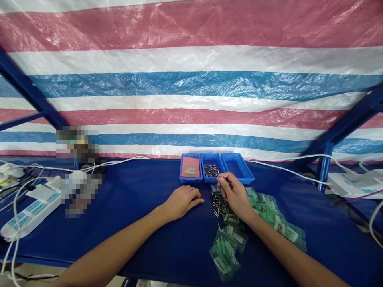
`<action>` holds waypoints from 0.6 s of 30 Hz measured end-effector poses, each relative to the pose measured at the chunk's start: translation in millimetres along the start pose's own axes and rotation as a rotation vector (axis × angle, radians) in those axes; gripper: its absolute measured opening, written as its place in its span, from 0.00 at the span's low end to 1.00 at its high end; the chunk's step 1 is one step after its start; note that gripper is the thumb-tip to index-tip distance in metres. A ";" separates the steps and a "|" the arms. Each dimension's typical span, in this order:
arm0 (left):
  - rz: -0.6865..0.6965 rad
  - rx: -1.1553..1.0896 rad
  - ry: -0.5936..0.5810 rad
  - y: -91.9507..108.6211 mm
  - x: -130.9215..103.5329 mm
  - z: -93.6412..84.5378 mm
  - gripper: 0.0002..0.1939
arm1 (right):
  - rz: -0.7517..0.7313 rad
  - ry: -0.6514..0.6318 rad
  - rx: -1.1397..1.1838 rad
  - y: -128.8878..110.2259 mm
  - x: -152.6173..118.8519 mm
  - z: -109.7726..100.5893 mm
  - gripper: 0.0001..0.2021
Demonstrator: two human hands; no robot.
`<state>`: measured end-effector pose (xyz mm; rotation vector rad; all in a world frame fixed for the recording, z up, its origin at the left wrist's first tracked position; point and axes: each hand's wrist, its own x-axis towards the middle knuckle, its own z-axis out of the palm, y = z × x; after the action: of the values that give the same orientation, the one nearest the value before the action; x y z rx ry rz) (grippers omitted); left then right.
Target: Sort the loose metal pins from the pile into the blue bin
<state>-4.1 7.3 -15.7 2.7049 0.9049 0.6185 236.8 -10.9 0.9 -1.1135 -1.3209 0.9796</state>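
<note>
My right hand (236, 196) is closed in a pinch at the front edge of the middle blue bin (203, 175). A small pale tip shows at its fingertips, too small to name. Inside that bin lie several thin dark metal pieces (212, 170). More of these loose metal pieces (220, 207) are spread on the table under and beside my right hand. My left hand (184, 202) rests on the table in front of the left bin, fingers loosely bent and thumb apart, holding nothing. Small clear bags with green and pale contents (224, 255) lie around my right forearm.
The left blue bin (181, 175) holds a pink card or packet (191, 162); the right blue bin (236, 165) stands beside the middle one. A white power strip (32, 213) with cables lies at left. White cables and a white device (356, 183) are at right. A striped tarp (191, 119) hangs behind.
</note>
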 end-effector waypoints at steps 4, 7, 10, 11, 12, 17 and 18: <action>-0.007 0.006 -0.001 0.6 0.2 -0.5 0.16 | 0.002 0.011 0.011 -2.6 -0.1 0.2 0.19; -0.007 0.001 -0.005 0.0 0.2 -0.1 0.16 | -0.012 0.029 0.014 -3.0 0.4 -0.8 0.19; -0.011 -0.004 -0.010 -0.3 0.4 0.3 0.16 | -0.013 0.033 0.009 -2.2 0.8 -1.7 0.19; -0.013 -0.002 -0.008 -0.3 0.5 0.4 0.16 | -0.015 0.033 0.002 -1.6 0.8 -1.8 0.19; -0.015 -0.001 -0.006 -0.2 0.6 0.3 0.16 | -0.018 0.030 -0.007 -0.7 0.7 -1.9 0.19; -0.014 -0.005 -0.005 0.2 0.8 0.2 0.14 | -0.026 -0.002 -0.050 5.4 -0.4 -1.9 0.19; -0.016 -0.005 -0.006 0.2 0.8 0.3 0.14 | -0.027 -0.007 -0.052 6.5 -0.5 -2.0 0.19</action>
<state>-3.4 7.6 -15.6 2.6907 0.9208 0.6090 239.3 -10.1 -5.5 -1.1292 -1.3707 0.9349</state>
